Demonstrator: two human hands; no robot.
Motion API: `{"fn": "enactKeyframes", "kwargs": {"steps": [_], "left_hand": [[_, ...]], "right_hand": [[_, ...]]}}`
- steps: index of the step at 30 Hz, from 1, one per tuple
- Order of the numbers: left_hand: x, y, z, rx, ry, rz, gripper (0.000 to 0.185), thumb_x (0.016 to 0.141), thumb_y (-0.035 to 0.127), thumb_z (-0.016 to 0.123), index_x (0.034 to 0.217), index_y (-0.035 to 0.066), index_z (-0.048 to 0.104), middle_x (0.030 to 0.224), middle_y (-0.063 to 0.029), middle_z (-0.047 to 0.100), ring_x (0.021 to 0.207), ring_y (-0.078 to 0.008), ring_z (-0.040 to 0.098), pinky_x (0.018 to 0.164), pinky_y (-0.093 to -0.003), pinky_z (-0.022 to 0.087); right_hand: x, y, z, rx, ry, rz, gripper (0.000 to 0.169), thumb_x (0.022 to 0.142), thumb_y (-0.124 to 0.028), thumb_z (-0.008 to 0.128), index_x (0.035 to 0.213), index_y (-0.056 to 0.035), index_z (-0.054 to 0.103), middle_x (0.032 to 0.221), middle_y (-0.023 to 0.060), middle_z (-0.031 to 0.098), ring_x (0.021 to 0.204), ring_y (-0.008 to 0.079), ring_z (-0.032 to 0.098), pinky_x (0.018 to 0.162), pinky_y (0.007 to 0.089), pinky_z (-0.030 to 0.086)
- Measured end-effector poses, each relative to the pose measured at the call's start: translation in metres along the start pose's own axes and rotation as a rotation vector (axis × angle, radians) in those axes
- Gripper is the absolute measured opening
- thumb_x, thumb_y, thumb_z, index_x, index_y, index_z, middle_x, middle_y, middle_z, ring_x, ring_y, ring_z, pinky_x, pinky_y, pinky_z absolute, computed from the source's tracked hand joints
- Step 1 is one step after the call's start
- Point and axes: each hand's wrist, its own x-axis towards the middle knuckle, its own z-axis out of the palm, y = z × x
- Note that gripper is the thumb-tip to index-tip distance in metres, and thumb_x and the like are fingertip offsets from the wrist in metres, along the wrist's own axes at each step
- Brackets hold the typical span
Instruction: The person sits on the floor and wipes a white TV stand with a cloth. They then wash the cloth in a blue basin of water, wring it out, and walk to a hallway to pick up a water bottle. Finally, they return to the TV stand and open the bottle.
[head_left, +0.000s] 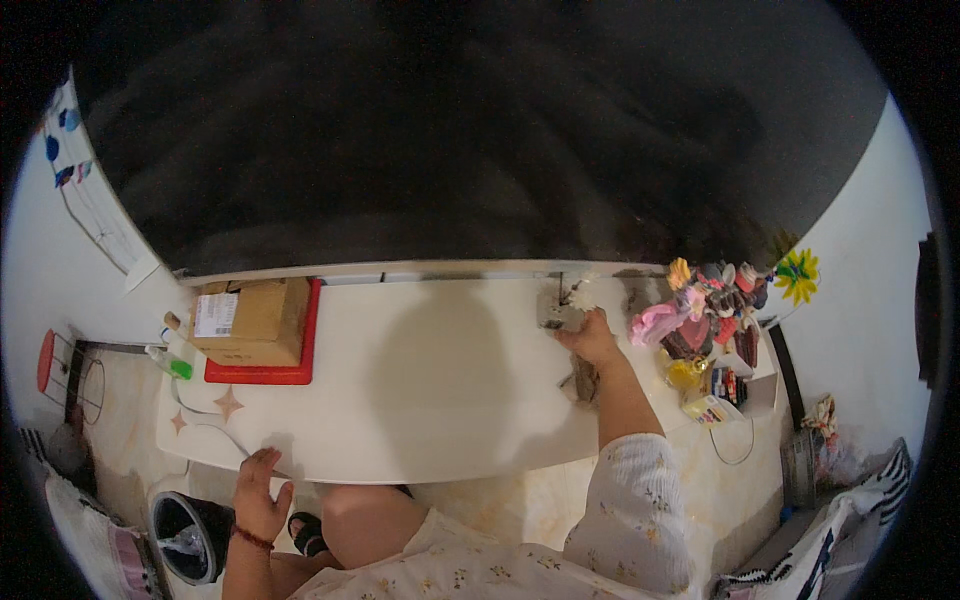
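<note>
My right hand (590, 339) reaches over the right part of a white table (337, 420) and is closed around the side of a small clear container (555, 315). A white flower (582, 295) on a thin stem rises beside my fingers. Under my forearm lies a small brownish item (583, 381), partly covered, its kind unclear. My left hand (260, 491), with a dark red bead bracelet on the wrist, rests at the table's front edge at the left, fingers apart and holding nothing.
A cardboard box (259, 322) sits on a red tray (307, 352) at the back left, near a green-tinted bottle (180, 367). Artificial flowers (697, 300) and small boxes (726, 386) crowd the right end. A black bin (191, 536) stands below left. A dark panel rises behind.
</note>
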Motion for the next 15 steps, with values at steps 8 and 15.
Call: {"fn": "enactKeyframes", "kwargs": {"steps": [8, 15], "left_hand": [[0.0, -0.025, 0.021, 0.306, -0.235, -0.129, 0.092, 0.063, 0.042, 0.067, 0.134, 0.006, 0.02, 0.14, -0.0184, 0.014, 0.129, -0.036, 0.012, 0.102, -0.0509, 0.014], [-0.001, -0.022, 0.024, 0.328, -0.235, -0.162, 0.095, 0.06, 0.037, 0.069, 0.135, 0.006, 0.018, 0.14, -0.0182, 0.012, 0.13, -0.0345, 0.011, 0.103, -0.049, 0.012]], "right_hand": [[0.003, -0.013, -0.002, 0.235, -0.132, 0.24, 0.048, 0.06, -0.002, 0.073, 0.103, -0.0026, 0.052, 0.096, 0.0082, 0.059, 0.089, 0.0189, 0.055, 0.077, 0.0293, 0.046], [-0.013, -0.069, 0.023, 0.606, -0.28, -0.075, 0.047, 0.063, 0.003, 0.07, 0.104, -0.0029, 0.048, 0.1, 0.0057, 0.056, 0.09, 0.0139, 0.054, 0.08, 0.0279, 0.044]]}}
